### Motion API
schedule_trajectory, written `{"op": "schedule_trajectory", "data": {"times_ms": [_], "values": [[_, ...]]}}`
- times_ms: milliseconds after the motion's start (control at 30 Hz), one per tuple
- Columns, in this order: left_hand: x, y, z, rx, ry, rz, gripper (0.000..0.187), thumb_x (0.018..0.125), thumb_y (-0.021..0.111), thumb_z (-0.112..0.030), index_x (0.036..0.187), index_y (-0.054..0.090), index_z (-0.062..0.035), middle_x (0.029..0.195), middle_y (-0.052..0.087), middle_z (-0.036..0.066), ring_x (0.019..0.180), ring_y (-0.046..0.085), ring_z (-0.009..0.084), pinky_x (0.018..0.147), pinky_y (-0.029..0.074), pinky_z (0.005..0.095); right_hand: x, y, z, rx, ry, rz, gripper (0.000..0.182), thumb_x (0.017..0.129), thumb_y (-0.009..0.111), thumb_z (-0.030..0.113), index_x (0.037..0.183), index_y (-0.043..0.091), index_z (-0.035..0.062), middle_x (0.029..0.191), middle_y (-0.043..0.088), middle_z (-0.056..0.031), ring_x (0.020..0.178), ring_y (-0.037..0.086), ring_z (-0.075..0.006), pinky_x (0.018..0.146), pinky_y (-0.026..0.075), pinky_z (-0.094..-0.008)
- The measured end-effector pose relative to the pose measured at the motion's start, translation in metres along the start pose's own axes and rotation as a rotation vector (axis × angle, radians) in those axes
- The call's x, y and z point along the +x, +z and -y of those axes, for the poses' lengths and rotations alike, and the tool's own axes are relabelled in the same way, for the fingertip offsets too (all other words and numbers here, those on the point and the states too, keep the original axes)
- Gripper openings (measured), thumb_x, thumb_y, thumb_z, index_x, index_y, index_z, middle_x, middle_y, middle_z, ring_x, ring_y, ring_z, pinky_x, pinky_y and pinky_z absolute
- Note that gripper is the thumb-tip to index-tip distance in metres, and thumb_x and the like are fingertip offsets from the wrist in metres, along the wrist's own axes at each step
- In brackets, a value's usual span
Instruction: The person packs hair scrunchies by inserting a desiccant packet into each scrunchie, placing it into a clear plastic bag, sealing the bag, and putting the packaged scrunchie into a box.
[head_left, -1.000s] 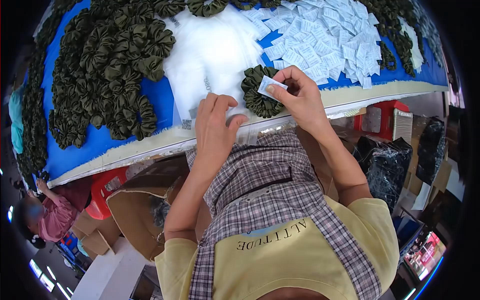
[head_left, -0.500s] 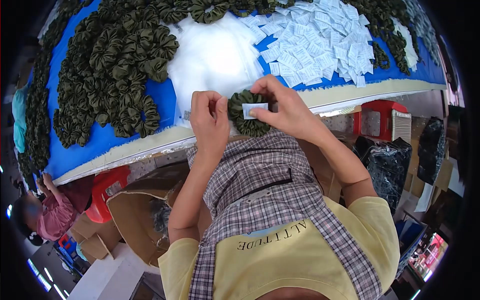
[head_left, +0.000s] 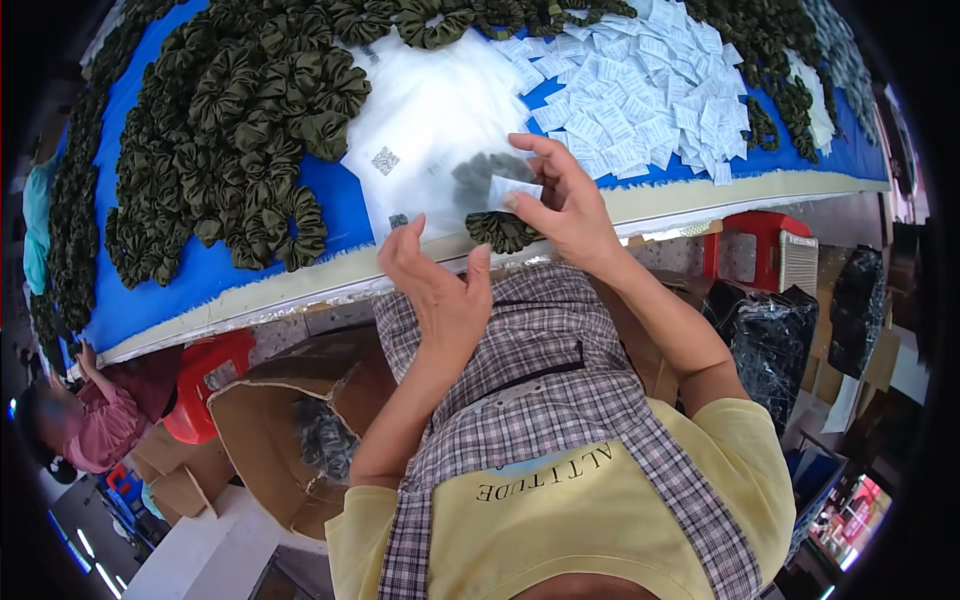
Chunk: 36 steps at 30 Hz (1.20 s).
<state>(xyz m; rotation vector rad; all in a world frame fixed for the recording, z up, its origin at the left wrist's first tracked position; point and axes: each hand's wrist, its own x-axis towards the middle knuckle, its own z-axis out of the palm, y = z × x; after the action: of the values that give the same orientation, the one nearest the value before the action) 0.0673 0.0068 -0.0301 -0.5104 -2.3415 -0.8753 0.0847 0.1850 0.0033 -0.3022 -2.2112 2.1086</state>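
Note:
A dark green scrunchie (head_left: 503, 233) lies at the table's near edge, its far half hazy behind a translucent white plastic bag. On it sits a small white printed sachet (head_left: 505, 189), pressed by the thumb of my right hand (head_left: 570, 205). That hand's fingers curl over the scrunchie's right side. My left hand (head_left: 440, 290) hovers just left of and below the scrunchie with its fingers apart and nothing in it. Beyond both hands spreads a stack of translucent bags (head_left: 430, 110), with small square codes on them.
A heap of green scrunchies (head_left: 235, 140) covers the left of the blue cloth (head_left: 335, 205). White sachets (head_left: 640, 95) are piled at the right. Below are an open cardboard box (head_left: 270, 440) and a red stool (head_left: 765, 245). Another person (head_left: 105, 425) works at far left.
The scrunchie's far half has gone from uncovered to behind the translucent bag. My left hand has opened and moved down, away from the scrunchie; my right hand keeps its hold on scrunchie and sachet.

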Motion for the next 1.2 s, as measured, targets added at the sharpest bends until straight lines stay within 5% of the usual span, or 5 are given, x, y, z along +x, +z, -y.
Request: {"op": "schedule_trajectory", "data": {"times_ms": [300, 467, 633, 967, 1200], "values": [[0.018, -0.004, -0.014, -0.588, -0.459, 0.425, 0.059, 0.092, 0.06, -0.001, 0.144, 0.031, -0.0006, 0.094, 0.058, 0.011, 0.082, 0.056, 0.0206, 0.077, 0.049, 0.0327, -0.002, -0.004, 0.012, 0.117, 0.012, -0.158, 0.055, 0.088, 0.072, 0.001, 0.14, 0.052, 0.0059, 0.096, 0.06, -0.0011, 0.08, 0.051, -0.0063, 0.071, 0.042, -0.0194], [0.029, -0.002, -0.02, -0.932, -0.638, 0.369, 0.062, 0.089, 0.057, 0.006, 0.144, 0.029, -0.0007, 0.093, 0.058, 0.012, 0.077, 0.056, 0.0181, 0.071, 0.048, 0.0292, -0.006, -0.014, 0.025, 0.05, 0.057, -0.147, 0.059, 0.09, 0.069, -0.002, 0.145, 0.049, 0.0069, 0.109, 0.065, -0.0078, 0.09, 0.057, -0.0114, 0.081, 0.045, -0.0214], [0.033, 0.0, -0.023, -1.015, -0.737, 0.475, 0.065, 0.086, 0.056, 0.009, 0.144, 0.029, -0.0014, 0.089, 0.058, 0.01, 0.073, 0.056, 0.0169, 0.067, 0.048, 0.0284, -0.008, -0.013, 0.024, 0.05, -0.056, -0.242, 0.056, 0.088, 0.072, 0.001, 0.14, 0.053, 0.0054, 0.096, 0.059, -0.0018, 0.077, 0.05, -0.0075, 0.072, 0.042, -0.0193], [0.001, 0.003, -0.051, -0.681, -0.39, 0.528, 0.063, 0.084, 0.056, 0.013, 0.14, 0.034, -0.0048, 0.089, 0.058, 0.007, 0.072, 0.055, 0.0124, 0.067, 0.047, 0.023, 0.0, 0.002, 0.0, -0.033, 0.007, -0.467, 0.052, 0.086, 0.076, 0.004, 0.133, 0.054, 0.0034, 0.096, 0.059, -0.0041, 0.076, 0.054, -0.0095, 0.066, 0.046, -0.0219], [0.017, 0.004, -0.036, -0.838, -0.576, 0.408, 0.061, 0.084, 0.056, 0.013, 0.139, 0.034, -0.0035, 0.089, 0.057, 0.007, 0.075, 0.056, 0.0128, 0.069, 0.048, 0.023, 0.002, 0.008, 0.008, -0.033, 0.015, -0.315, 0.054, 0.084, 0.079, 0.007, 0.13, 0.052, 0.0032, 0.088, 0.06, -0.0058, 0.076, 0.056, -0.0122, 0.059, 0.046, -0.026]]}}
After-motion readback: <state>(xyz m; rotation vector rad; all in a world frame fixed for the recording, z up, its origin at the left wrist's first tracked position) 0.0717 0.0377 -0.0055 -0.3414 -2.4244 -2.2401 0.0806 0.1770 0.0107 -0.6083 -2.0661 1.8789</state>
